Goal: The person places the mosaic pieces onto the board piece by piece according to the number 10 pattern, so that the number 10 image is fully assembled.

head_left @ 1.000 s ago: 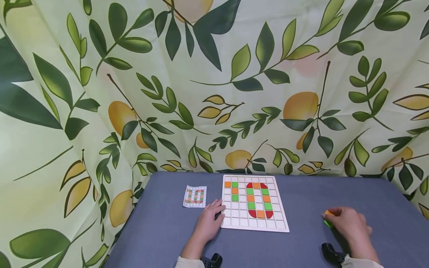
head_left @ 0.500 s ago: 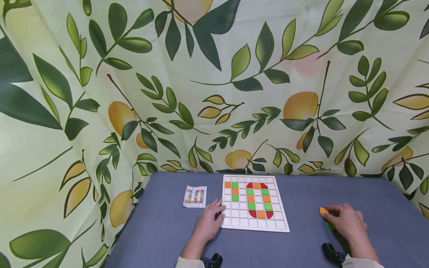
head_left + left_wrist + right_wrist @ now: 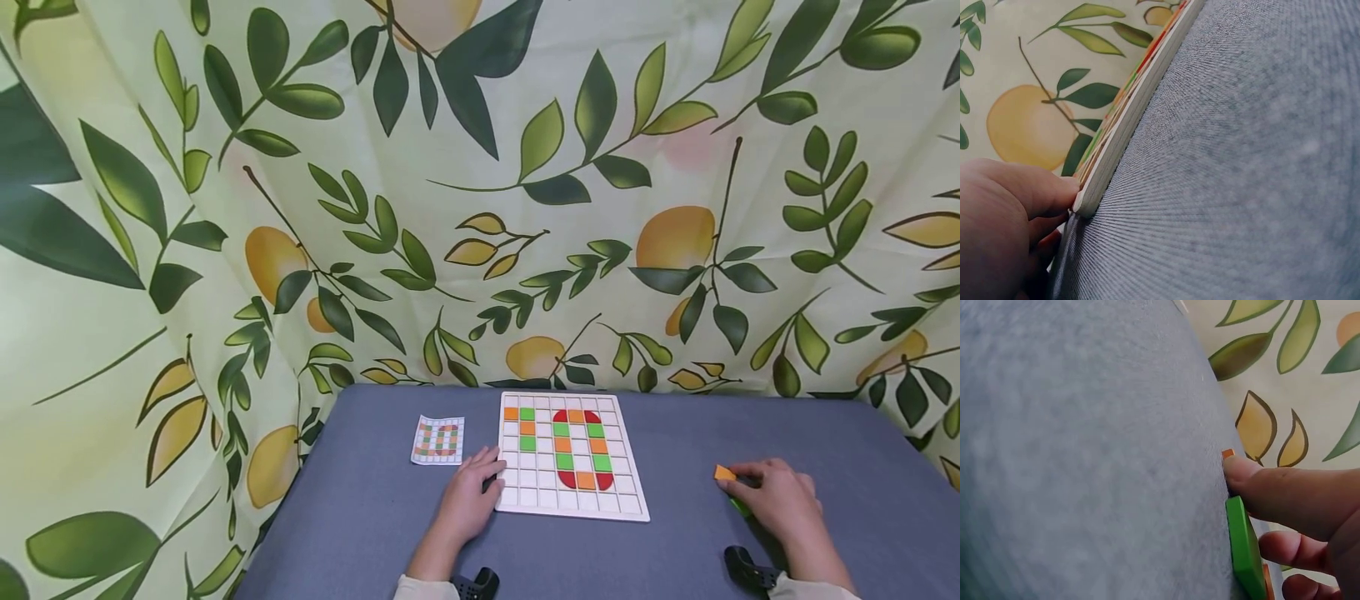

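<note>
My left hand (image 3: 468, 493) rests at the left edge of a white grid board (image 3: 611, 502), its fingers fairly straight. In the left wrist view the thumb (image 3: 1041, 192) presses on the board's corner. Orange and green square tiles and red rounded corner tiles on the board form a "1" and a "0". To the right of the board, my right hand (image 3: 782, 496) pinches an orange tile (image 3: 723, 472) close over the table. A green tile (image 3: 1243, 547) lies beneath that hand, and part of another orange tile (image 3: 1268, 581) shows behind it.
A small printed card (image 3: 438, 442) with a coloured grid pattern lies left of the board. The blue-grey cloth table (image 3: 675, 450) meets a leaf-and-lemon patterned curtain (image 3: 480, 250) at its back edge and left side.
My right hand has shifted slightly left and away from me with the orange tile, which now shows more beyond the fingertips. The left hand and board hold still.
</note>
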### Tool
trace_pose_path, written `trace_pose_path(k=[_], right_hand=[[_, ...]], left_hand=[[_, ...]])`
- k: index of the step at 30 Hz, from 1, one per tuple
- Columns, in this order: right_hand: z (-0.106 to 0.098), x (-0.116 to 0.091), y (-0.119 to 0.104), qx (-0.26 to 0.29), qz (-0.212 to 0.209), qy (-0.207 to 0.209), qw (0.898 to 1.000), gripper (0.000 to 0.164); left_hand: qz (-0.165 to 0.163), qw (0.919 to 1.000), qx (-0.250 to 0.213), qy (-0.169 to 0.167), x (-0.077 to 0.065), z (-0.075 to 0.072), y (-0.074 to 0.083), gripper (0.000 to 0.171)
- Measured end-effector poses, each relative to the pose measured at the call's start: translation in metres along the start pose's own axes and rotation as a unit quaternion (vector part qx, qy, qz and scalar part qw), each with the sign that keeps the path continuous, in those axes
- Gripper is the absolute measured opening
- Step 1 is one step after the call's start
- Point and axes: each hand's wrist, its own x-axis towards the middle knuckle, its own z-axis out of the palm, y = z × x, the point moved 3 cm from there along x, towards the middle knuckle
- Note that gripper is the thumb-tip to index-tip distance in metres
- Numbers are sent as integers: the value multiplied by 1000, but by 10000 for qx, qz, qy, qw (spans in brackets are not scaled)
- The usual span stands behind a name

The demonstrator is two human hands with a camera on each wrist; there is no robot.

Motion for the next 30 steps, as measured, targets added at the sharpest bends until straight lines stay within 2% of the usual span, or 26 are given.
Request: trace_pose_path(k=[5,9,12,14,22,26,30], right_hand=[[0,0,-2,-38,-127,66,9999,54],[1,-4,-20,-4,-654,624,9959,53],[7,-10,-51,93,-1283,1078,9858,41],[15,-14,-77,150,-1629,1156,9797,35],[60,-18,-180,282,-2578,653,9636,26],[84,-19,-213,165,-2891,516,9558,23],[99,-19,-231,114,-3116,561,9485,21]], left_hand=[[-19,10000,-31,25,0,0,-1,32],[-114,9999,-34,9,0,0,0,33],[-146,9999,-7,-22,-1,1,0,33],[-151,9999,4,-25,0,0,0,32],[-160,9999,63,16,0,-1,-1,32],[-154,9998,82,20,0,-1,-1,31],[-274,9996,33,-30,0,0,0,32]])
